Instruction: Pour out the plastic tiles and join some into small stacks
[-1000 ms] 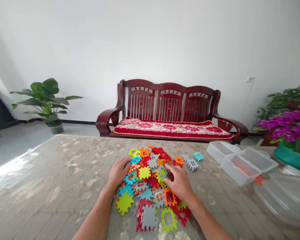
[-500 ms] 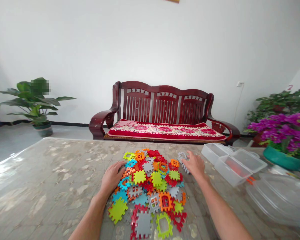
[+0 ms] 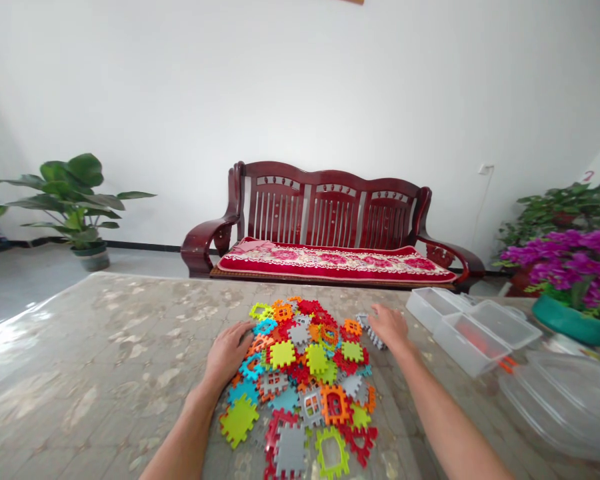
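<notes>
A loose heap of plastic interlocking building panels lies in front of me, among them a lime-green panel (image 3: 239, 420), a grey panel (image 3: 291, 449) and an orange window-frame panel (image 3: 335, 404). My left hand (image 3: 229, 353) rests against the heap's left edge, fingers loosely stretched and holding nothing I can see. At the heap's far right stands a row of grey panels (image 3: 371, 331), set close together and a little apart from the rest. Beside it is my right hand (image 3: 390, 328), fingers extended at its right side; the fingertips touch or nearly touch the grey panels.
A clear plastic compartment box (image 3: 467, 347) with orange-red pieces inside stands at right. Near it lie clear lids (image 3: 555, 400) and a flower pot (image 3: 573, 320). The patterned table (image 3: 100, 353) reaches toward a wooden bench (image 3: 330, 207); a potted plant (image 3: 77, 200) stands left.
The view has shifted slightly, moving everything a little to the right in the picture. My right hand's fingers sit more to the side of the grey row; my left hand has hardly moved.
</notes>
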### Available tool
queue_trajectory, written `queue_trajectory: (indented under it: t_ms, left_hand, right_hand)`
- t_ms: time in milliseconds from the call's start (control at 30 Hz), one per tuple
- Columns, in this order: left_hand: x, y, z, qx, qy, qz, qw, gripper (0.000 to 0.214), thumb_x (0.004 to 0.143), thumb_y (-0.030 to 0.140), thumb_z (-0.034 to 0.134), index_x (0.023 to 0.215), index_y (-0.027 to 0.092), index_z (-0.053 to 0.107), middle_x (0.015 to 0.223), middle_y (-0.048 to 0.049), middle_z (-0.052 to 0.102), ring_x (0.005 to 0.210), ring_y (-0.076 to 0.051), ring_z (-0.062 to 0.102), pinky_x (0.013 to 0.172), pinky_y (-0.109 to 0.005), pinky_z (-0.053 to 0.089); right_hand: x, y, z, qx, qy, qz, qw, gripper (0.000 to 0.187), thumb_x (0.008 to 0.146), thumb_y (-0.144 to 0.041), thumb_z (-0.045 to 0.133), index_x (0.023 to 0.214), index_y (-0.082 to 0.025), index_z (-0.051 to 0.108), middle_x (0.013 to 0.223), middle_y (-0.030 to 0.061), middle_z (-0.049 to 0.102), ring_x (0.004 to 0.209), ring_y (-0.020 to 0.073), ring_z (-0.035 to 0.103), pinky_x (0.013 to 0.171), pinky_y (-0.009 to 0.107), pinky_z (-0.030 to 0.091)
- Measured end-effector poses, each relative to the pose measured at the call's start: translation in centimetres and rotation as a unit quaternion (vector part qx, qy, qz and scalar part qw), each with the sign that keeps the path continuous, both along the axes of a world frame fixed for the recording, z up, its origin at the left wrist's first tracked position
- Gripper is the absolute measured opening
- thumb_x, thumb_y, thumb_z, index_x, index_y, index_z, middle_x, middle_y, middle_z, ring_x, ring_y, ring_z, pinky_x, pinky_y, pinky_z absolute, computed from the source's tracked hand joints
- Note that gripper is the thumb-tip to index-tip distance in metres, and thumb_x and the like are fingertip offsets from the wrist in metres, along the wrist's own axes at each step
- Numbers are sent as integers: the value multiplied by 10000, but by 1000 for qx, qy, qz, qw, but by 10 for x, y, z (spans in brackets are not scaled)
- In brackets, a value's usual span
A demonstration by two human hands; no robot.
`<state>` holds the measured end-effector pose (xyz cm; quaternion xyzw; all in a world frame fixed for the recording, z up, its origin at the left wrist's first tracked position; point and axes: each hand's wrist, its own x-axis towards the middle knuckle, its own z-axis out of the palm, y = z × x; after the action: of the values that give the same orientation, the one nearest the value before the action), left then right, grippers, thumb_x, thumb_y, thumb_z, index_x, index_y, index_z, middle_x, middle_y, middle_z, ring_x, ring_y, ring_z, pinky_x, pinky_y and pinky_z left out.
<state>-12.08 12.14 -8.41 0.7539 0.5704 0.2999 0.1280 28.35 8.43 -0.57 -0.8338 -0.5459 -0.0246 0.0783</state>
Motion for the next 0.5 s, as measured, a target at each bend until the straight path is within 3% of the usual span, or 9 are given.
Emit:
queue_trajectory:
  t_ms: [267,500]
  left_hand:
    - [1,-4,5,-4,-2,0,1000,365,875,352,433,1119,259,688,1240,-24,681,1165,-210,598,1052,-349,414]
    - [1,-2,4,-7,-3,5,1000,365,869,343,448,1138,265,682,1247,-22,678,1179,-217,591,1058,-363,411]
  right_hand:
    - [-7,17,-4,-64,-3,25,998,448,783,-427,581,1175,-224,659,1142,133,707,1095,314,635,886,411,480]
    - [-1,22,-14,-74,2,30,997,379,746,-241,596,1118,-231,664,1092,115,726,1037,263,674,821,337,499]
